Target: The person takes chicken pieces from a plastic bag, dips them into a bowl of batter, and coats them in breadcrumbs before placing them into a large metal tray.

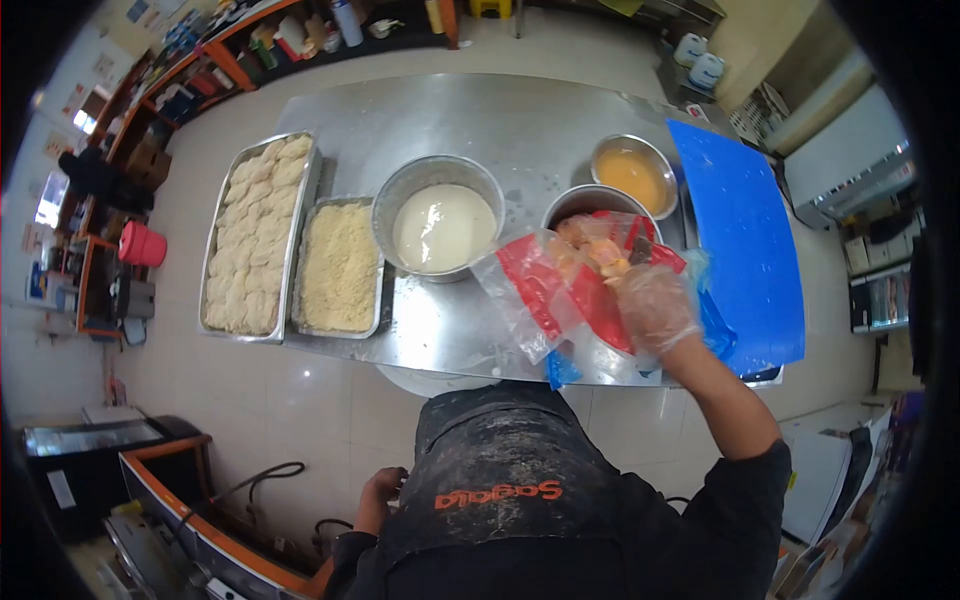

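My right hand (655, 308), in a clear plastic glove, is at the raw chicken pieces (605, 255), its fingers curled and slightly blurred. What it grips is hidden by the glove and the blur. The chicken lies in a red and clear plastic bag (532, 285), spread over a metal pot (553, 207) at the table's near side. Down beside my apron hangs my left hand (384, 487), away from the table, its fingers partly hidden. A deep metal pot (383, 225) of pale batter (445, 228) stands left of the bag. Behind the chicken sits a bowl (663, 165) of orange-yellow liquid (630, 178).
Left on the steel table (430, 100) are a tray of pale flour or crumbs (340, 265) and a long tray of coated pieces (255, 240). A blue board (745, 240) covers the right end. Blue plastic (718, 328) lies beside my right wrist. Shelves (290, 45) stand behind.
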`<action>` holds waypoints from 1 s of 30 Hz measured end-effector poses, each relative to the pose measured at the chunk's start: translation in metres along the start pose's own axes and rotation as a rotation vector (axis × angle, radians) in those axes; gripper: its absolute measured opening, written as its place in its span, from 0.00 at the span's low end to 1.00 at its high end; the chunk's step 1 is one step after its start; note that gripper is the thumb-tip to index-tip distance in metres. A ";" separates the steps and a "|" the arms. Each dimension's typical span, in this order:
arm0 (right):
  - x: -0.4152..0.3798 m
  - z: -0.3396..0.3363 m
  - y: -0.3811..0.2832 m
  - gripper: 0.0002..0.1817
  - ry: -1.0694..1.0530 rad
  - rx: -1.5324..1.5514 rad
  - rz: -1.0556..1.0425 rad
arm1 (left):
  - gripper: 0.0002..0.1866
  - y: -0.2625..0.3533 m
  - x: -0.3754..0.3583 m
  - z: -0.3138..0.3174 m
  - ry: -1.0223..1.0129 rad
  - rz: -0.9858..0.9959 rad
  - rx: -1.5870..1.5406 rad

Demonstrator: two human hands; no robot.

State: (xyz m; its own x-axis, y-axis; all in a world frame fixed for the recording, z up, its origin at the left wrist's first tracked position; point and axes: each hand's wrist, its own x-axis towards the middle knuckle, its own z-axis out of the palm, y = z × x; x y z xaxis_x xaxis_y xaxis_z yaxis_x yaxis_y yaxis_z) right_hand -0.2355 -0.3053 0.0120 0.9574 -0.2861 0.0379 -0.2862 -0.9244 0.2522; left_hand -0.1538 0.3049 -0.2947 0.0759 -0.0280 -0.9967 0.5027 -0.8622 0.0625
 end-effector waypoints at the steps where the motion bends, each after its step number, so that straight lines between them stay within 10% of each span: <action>1: 0.006 -0.010 0.007 0.07 0.026 -0.032 -0.015 | 0.18 -0.014 0.020 -0.005 -0.023 -0.007 0.022; 9: 0.095 -0.144 -0.004 0.06 0.354 0.158 -0.265 | 0.18 -0.028 0.014 -0.018 -0.048 -0.186 -0.066; 13: 0.142 -0.174 -0.055 0.10 0.082 0.654 -0.005 | 0.19 -0.020 -0.006 -0.053 -0.011 -0.129 -0.096; 24: 0.289 0.063 -0.163 0.15 -0.564 0.867 0.345 | 0.21 -0.055 0.020 -0.139 -0.016 -0.188 -0.281; 27: 0.294 0.118 -0.176 0.12 -0.504 0.273 0.219 | 0.21 -0.063 0.023 -0.164 -0.040 -0.189 -0.282; 30: 0.289 0.111 -0.187 0.12 -0.489 0.326 0.432 | 0.21 -0.047 0.003 -0.180 -0.019 -0.179 -0.249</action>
State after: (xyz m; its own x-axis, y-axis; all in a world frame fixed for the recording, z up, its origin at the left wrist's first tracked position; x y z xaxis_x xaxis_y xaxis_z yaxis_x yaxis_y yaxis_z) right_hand 0.0905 -0.2434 -0.1319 0.6525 -0.6516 -0.3868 -0.7040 -0.7101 0.0085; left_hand -0.0220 0.4363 -0.2910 -0.0483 0.1016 -0.9937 0.7024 -0.7039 -0.1061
